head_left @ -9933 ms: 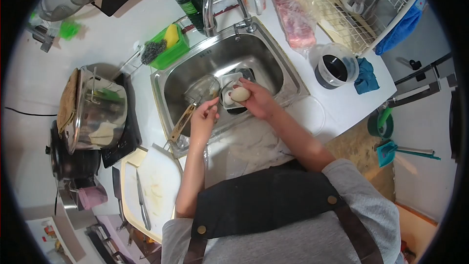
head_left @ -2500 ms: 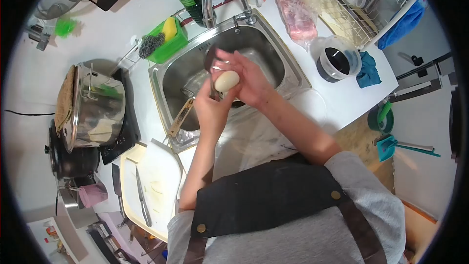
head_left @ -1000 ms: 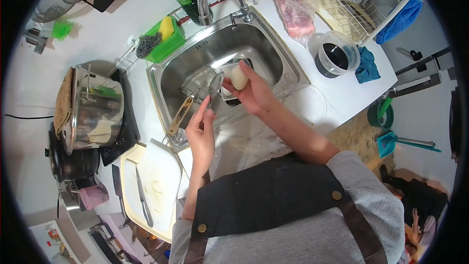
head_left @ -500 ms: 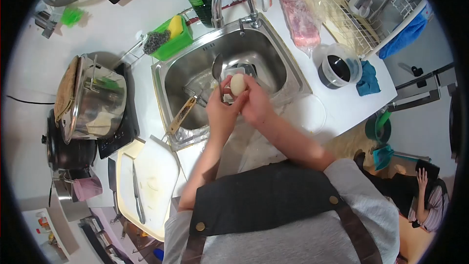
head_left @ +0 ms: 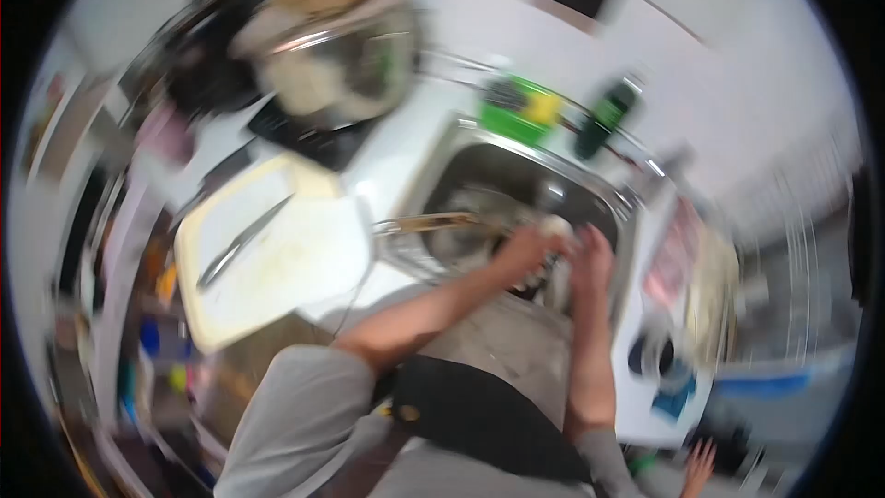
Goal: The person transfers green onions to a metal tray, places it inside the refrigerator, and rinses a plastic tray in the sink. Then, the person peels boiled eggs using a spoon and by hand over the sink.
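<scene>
Over the sink (head_left: 441,186), my left hand (head_left: 524,256) is closed around a pale, rounded egg (head_left: 555,225) at its fingertips. A shiny spot just above it looks like the bowl of a spoon (head_left: 552,192), though blur hides its handle. My right hand (head_left: 593,258) is beside the left, a small gap from the egg; motion smears its fingers. A wooden-handled utensil (head_left: 429,223) lies across the sink's left rim, its head inside the basin. Things at the basin's bottom are partly hidden by my hands.
Left of the sink, a knife (head_left: 244,242) lies on a white cutting board (head_left: 304,263) in a cream tray. Behind stands a large steel pot (head_left: 336,69). A green sponge holder (head_left: 516,115) and a dark green bottle (head_left: 608,118) line the back. Wrapped meat (head_left: 673,254) lies right.
My view has swung left, so the scene shifts right and blurs. My right hand has come away from the egg, which is now at my left hand's fingertips.
</scene>
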Demonstrator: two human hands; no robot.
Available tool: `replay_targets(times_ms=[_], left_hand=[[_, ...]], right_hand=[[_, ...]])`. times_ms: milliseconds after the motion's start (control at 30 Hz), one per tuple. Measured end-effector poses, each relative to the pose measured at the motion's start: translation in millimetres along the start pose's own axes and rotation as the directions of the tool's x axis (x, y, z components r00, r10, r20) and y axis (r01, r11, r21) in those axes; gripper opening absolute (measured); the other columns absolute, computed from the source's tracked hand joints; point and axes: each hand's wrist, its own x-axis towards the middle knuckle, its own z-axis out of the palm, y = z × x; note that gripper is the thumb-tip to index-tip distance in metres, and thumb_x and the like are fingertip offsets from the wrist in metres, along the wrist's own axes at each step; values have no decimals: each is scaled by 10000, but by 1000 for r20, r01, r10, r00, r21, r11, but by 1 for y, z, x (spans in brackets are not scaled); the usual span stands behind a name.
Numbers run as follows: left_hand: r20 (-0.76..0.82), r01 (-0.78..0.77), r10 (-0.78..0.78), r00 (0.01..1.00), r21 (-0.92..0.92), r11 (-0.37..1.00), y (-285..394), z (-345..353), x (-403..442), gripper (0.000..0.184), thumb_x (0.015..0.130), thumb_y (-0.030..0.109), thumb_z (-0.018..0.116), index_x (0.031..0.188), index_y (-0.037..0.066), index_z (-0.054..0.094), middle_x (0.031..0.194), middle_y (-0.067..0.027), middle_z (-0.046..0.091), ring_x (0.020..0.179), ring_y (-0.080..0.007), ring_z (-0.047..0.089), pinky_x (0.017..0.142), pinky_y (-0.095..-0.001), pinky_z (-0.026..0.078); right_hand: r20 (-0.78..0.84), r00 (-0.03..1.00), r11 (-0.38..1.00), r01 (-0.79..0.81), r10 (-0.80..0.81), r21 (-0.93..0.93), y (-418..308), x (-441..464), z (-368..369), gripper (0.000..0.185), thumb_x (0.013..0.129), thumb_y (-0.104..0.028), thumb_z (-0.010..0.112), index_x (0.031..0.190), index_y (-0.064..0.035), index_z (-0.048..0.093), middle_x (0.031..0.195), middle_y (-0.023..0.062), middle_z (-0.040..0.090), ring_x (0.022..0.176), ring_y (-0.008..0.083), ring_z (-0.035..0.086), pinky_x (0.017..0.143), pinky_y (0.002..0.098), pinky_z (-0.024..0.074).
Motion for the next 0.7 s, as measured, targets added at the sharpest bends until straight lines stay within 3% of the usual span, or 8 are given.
replay_targets(times_ms=[33, 67, 167, 267, 367, 467, 567, 700], left_hand=[[-85, 68, -76, 994, -91, 994, 19, 5, -8, 195, 730, 252, 654, 834, 87, 650, 644, 21, 516, 483, -66, 392, 418, -242, 308], [-49, -38, 30, 998, -163, 986, 18, 5, -8, 217, 739, 251, 658, 854, 68, 636, 649, 6, 520, 475, -69, 373, 412, -250, 298], [-96, 32, -51, 994, -189, 981, 24, -1, -11, 273, 757, 265, 670, 929, 60, 613, 695, -11, 545, 487, -71, 391, 419, -248, 304], [-66, 45, -61, 996, -214, 976, 7, -3, 2, 313, 778, 270, 671, 1003, 68, 591, 751, -19, 565, 495, -76, 404, 428, -245, 310], [-169, 13, -47, 985, -199, 980, 3, -2, 6, 336, 750, 232, 701, 999, 39, 585, 761, -42, 623, 425, -73, 417, 371, -247, 308], [-136, 49, -90, 987, -274, 960, -1, -4, 15, 340, 751, 241, 700, 1005, 49, 581, 760, -29, 602, 435, -66, 404, 378, -238, 300], [-90, 83, -118, 989, -323, 943, -7, -1, 22, 321, 778, 265, 698, 1013, 73, 594, 751, -16, 583, 468, -61, 374, 405, -242, 282], [-99, 45, -76, 992, -278, 959, -2, 0, 21, 293, 777, 242, 697, 999, 78, 600, 718, 3, 562, 460, -50, 361, 393, -231, 253]], right_hand=[[-77, 997, 996, 25, -18, 90, 0, 23, -9, 351, 849, -238, 578, 1168, -96, 533, 1116, 87, 549, 931, 209, 514, 812, 342, 408], [-116, 992, 997, -48, 56, 68, 0, 58, -29, 345, 860, -282, 549, 1157, -110, 517, 1138, 86, 524, 913, 223, 488, 787, 343, 394], [-146, 981, 991, -132, 125, -36, -22, 121, -53, 383, 869, -371, 490, 1178, -145, 498, 1214, 81, 470, 971, 339, 504, 760, 435, 471], [-231, 966, 989, -131, 114, -61, -27, 139, -44, 372, 867, -377, 486, 1168, -161, 508, 1138, 72, 495, 897, 294, 501, 768, 437, 440], [-122, 990, 980, -91, 69, -178, -31, 128, -25, 389, 862, -389, 489, 1173, -154, 496, 1076, 70, 498, 913, 291, 496, 817, 469, 409], [367, 920, 987, -157, 137, 27, -32, 177, -66, 377, 849, -379, 516, 1146, -150, 484, 1036, 72, 489, 935, 294, 488, 839, 488, 394], [-97, 991, 985, -105, 92, -134, -39, 143, -38, 380, 820, -382, 561, 1099, -140, 470, 1062, 77, 459, 942, 296, 460, 853, 500, 378], [-103, 987, 991, -129, 124, -41, -27, 117, -22, 433, 773, -419, 613, 1086, -156, 469, 1149, 102, 412, 1024, 322, 423, 844, 512, 374]])
